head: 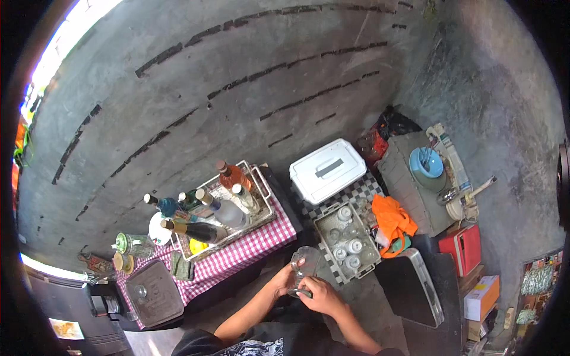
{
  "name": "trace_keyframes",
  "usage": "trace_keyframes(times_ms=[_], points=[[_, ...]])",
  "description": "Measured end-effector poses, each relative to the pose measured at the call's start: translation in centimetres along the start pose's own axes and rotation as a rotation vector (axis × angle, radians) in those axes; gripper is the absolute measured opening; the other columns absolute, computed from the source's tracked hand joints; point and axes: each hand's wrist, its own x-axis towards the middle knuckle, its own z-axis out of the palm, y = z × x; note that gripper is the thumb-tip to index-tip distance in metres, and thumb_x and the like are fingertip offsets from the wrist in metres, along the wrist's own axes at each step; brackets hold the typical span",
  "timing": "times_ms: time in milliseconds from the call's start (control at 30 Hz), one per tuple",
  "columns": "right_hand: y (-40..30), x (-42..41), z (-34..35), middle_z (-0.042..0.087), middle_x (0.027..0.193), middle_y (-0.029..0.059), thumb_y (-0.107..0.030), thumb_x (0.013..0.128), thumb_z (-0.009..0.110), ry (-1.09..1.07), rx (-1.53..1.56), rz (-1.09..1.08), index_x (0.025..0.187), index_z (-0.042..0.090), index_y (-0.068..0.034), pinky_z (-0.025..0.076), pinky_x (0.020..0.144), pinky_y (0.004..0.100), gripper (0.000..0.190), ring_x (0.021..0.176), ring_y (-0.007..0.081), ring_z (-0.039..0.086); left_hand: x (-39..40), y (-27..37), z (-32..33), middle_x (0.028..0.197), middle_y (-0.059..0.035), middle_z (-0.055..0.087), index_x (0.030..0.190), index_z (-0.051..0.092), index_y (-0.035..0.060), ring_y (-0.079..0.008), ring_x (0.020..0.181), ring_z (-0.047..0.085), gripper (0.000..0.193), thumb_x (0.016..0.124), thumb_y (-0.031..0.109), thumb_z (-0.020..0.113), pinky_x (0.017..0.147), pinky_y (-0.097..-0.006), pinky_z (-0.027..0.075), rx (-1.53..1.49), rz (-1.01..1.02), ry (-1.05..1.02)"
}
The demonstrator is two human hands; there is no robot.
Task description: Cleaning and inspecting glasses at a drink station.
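Both of my hands hold a clear stemmed glass in front of my body, with its bowl pointing away from me. My left hand grips it from the left, near the bowl's lower part. The fingers of my right hand close around the foot end, where something small and greenish shows between them; I cannot tell whether it is separate from the glass. Just to the right, a grey basket holds jars or bottles with white lids and clear glasses.
A white wire-sided tray of bottles stands on the pink checked tablecloth at left. Nearby are a brown tray and a green jug. Rightward are a white lidded box, an orange bag, a black case and a blue bowl.
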Motion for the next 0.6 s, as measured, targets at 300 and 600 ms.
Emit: trace_keyframes(times_ms=[300,600], points=[[0.6,-2.3,-1.0,0.060,0.086,0.0071,-0.009,0.080,0.064,0.038,0.271,0.029,0.093,0.056,-0.001,0.048,0.073,0.0292,0.017,0.079,0.0157,0.060,-2.7,-2.1,0.8,0.129,-0.0122,0.046,0.136,0.030,0.0128,-0.0245,0.112,0.050,0.066,0.083,0.030,0.065,0.088,-0.0398,0.047,0.167,0.298,-0.001],[-0.3,-0.4,0.8,0.059,0.090,0.0056,-0.012,0.083,0.063,0.133,0.219,0.274,0.100,0.051,-0.003,0.046,0.077,0.0296,0.022,0.084,0.0151,0.057,-6.2,-1.5,-1.2,0.144,-0.0102,0.026,0.146,0.013,0.0126,-0.0216,0.132,0.027,0.086,0.081,0.021,0.068,0.104,-0.0336,0.026,0.274,0.438,-0.062]])
